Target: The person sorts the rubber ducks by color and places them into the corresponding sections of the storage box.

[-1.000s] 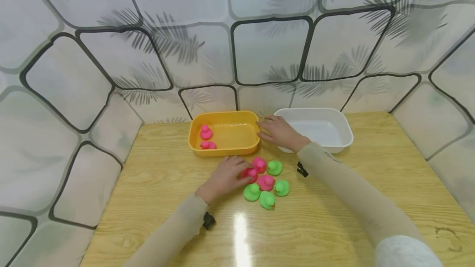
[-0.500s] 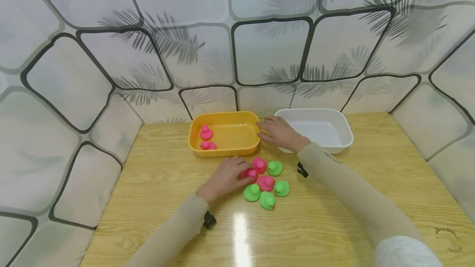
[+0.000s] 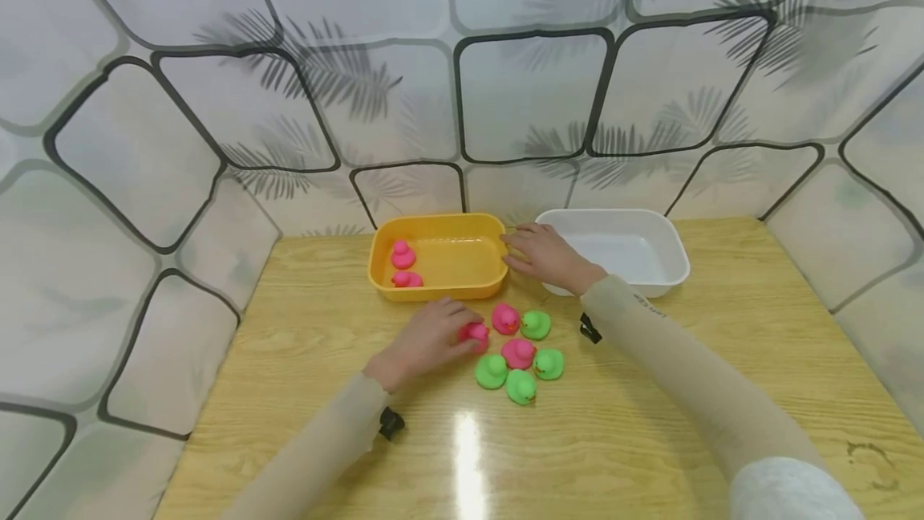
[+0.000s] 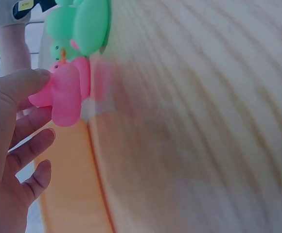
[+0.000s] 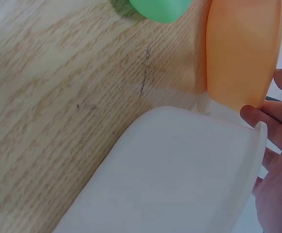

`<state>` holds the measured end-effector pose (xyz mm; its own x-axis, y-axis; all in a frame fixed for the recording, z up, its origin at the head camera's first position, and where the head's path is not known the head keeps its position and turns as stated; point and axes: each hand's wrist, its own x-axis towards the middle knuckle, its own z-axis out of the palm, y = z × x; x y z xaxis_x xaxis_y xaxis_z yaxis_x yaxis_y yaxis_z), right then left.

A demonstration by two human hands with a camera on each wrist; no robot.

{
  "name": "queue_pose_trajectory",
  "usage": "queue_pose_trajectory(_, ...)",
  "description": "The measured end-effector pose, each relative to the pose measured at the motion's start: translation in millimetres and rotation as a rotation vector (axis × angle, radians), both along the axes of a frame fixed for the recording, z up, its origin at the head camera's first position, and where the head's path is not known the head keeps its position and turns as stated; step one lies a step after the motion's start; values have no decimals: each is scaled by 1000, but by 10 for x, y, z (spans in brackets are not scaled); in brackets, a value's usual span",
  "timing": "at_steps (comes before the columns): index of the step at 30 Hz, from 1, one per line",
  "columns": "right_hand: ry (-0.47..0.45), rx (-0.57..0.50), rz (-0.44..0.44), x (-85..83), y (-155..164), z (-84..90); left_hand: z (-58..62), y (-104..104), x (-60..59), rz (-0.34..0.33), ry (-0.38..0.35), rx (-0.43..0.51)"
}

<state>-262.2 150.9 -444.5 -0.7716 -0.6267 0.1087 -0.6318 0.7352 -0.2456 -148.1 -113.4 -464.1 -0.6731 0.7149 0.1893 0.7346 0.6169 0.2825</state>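
My left hand [image 3: 449,329] pinches a pink duck [image 3: 476,333] at the left edge of a cluster of toy ducks on the wooden table [image 3: 650,424]. In the left wrist view the thumb [image 4: 22,85] lies on that pink duck [image 4: 67,96], with green ducks [image 4: 82,22] beyond it. Two more pink ducks [image 3: 506,318] [image 3: 517,352] and several green ducks [image 3: 492,371] lie loose. My right hand [image 3: 543,253] rests with relaxed fingers [image 5: 276,145] at the gap between the yellow tub [image 3: 440,290] and the white tub [image 3: 667,251].
Two pink ducks [image 3: 402,256] lie at the left end of the yellow tub [image 5: 243,48]. Nothing shows inside the white tub [image 5: 180,170]. A patterned curtain [image 3: 289,103] closes in the table at the back and both sides.
My left hand has drawn back a little to the left with the pink duck, away from the cluster. The right hand has stayed at the tubs.
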Motion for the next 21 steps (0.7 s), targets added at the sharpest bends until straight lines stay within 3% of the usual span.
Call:
queue_pose_trajectory(5,-10,16,-9,-1,-5,6,105,-96,19,-7,-2,-7)
queue_pose_trajectory(14,-6,34,-15,35,-27,54,282,-248,37,-45,87,-1)
queue_pose_trajectory(21,6,42,-4,37,-31,63,387,-316,-36,-48,156,9)
